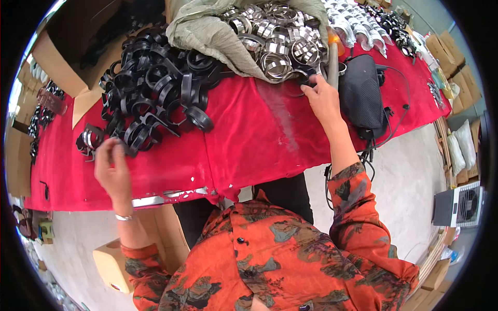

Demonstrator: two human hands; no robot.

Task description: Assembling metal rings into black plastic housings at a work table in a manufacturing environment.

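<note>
My left hand point(112, 168), slightly blurred, is at the near left of a heap of black plastic ring clamps point(150, 83). Its fingertips lie beside a black ring at the heap's edge; whether they grip it is unclear. Just beyond them is a black clamp with a shiny metal band point(89, 138). Over at the right, my right hand point(324, 101) has its thumb and fingers closed on a metal ring at the mouth of a grey-green woven sack point(199, 33). Many loose silver metal rings point(275, 63) fill the sack; my fingers partly hide the held ring.
Both heaps rest on a table with a red cloth point(249, 140). A black mesh-covered pouch point(360, 88) with cables lies right of my right hand. An open cardboard box point(59, 65) stands at the far left. Bagged silver parts point(353, 23) lie at the back right.
</note>
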